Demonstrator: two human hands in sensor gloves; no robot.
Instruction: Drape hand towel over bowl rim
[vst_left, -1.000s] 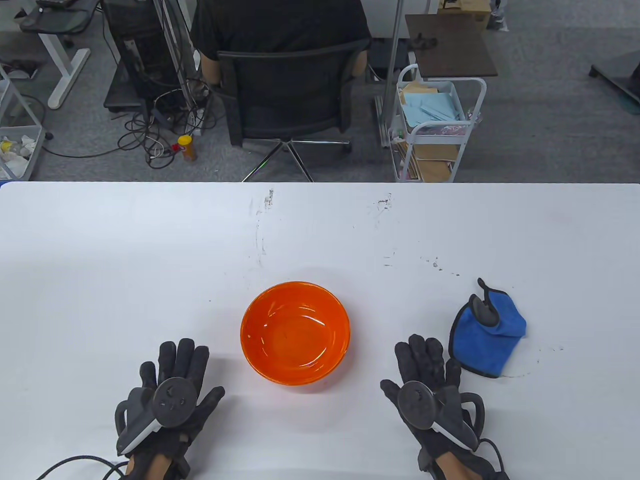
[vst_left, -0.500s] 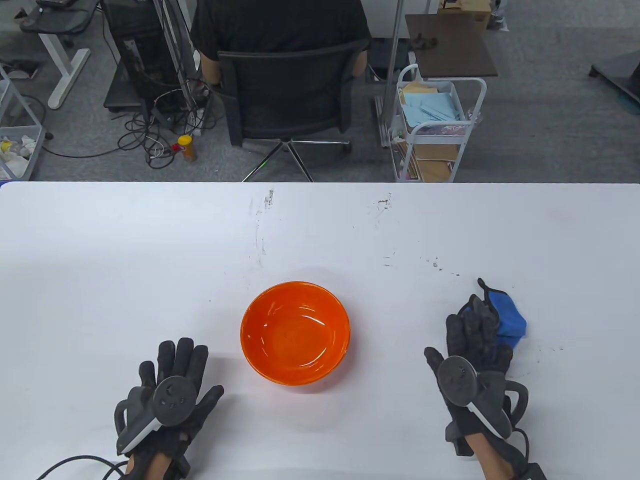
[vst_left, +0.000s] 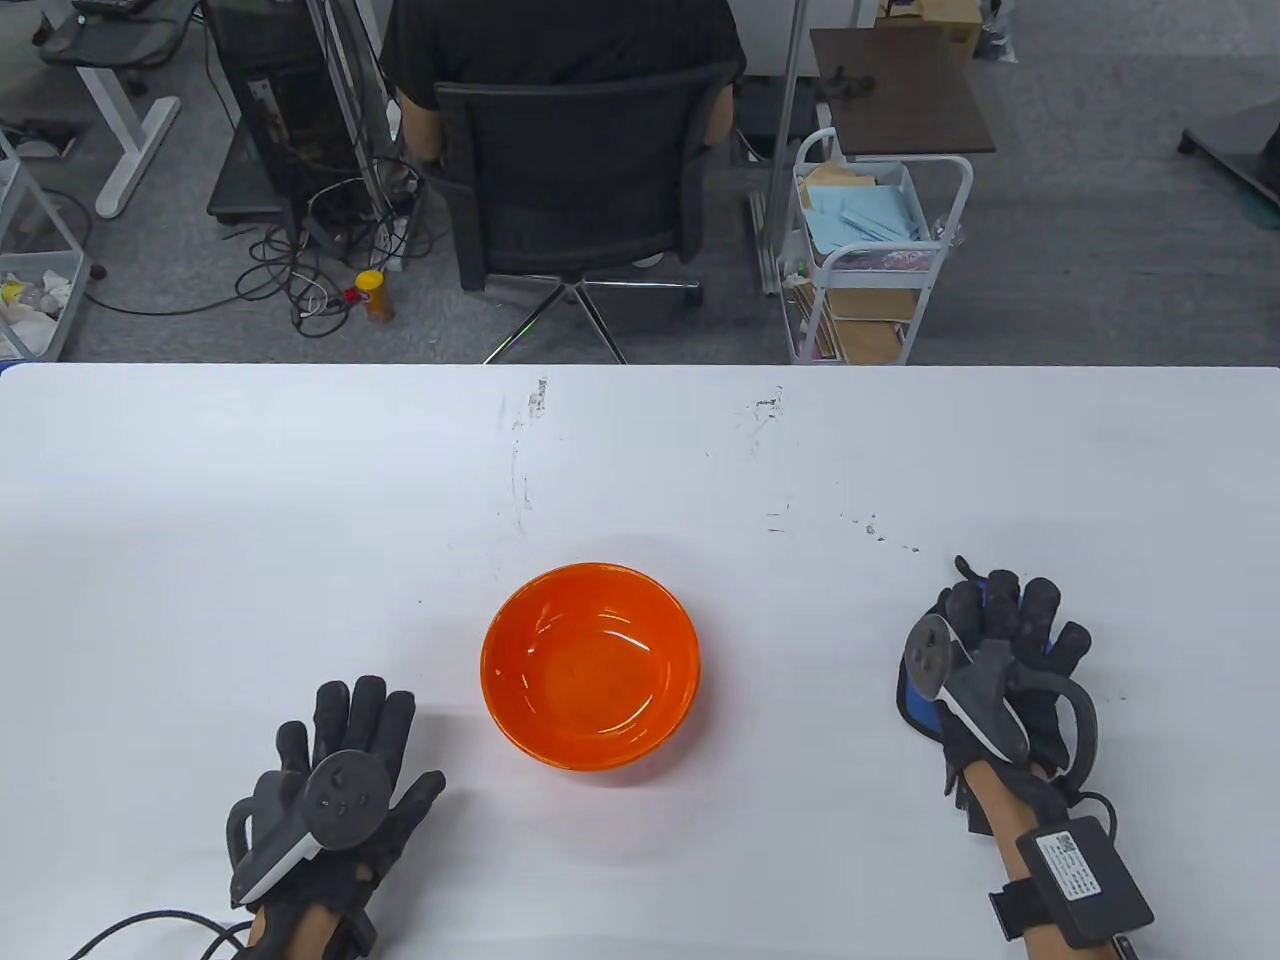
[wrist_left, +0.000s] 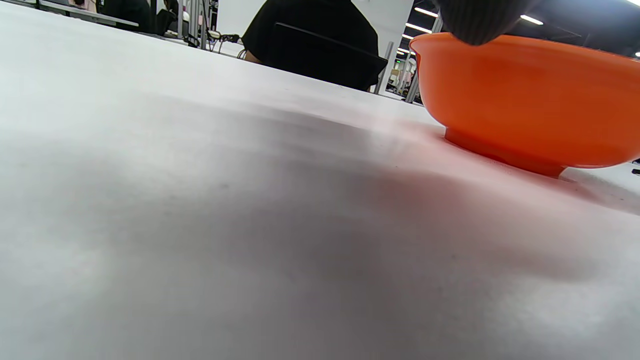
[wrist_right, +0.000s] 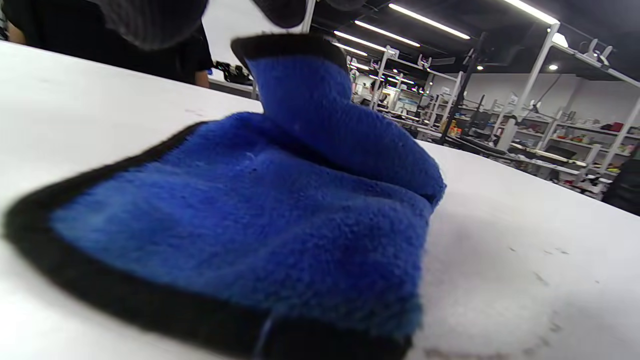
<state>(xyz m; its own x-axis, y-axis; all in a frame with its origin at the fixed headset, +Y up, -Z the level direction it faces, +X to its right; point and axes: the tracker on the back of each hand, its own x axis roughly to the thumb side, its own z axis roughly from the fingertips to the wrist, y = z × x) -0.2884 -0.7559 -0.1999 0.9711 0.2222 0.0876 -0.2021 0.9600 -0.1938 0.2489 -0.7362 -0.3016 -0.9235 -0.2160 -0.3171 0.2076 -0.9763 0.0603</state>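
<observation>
Two gloved hands lie on your white table (vst_left: 250, 500). Your left hand (vst_left: 340, 790) rests flat at the near left, fingers spread and grasping nothing, well apart from the towel and just left of the orange bowl (vst_left: 590, 665). The bowl stands upright near the table's middle, its mouth facing up. Your right hand (vst_left: 1000, 670) lies over the blue hand towel (wrist_right: 260, 215) at the near right, well apart from the bowl. Whether your fingers (vst_left: 1040, 610) grip the cloth cannot be told. In the right wrist view, the towel lies mostly flat on the table, its black-edged hem nearest the camera, while one black-trimmed corner (wrist_right: 290, 50) stands up toward your fingertips. Its long axis cannot be judged, since your hand hides most of it from above.
</observation>
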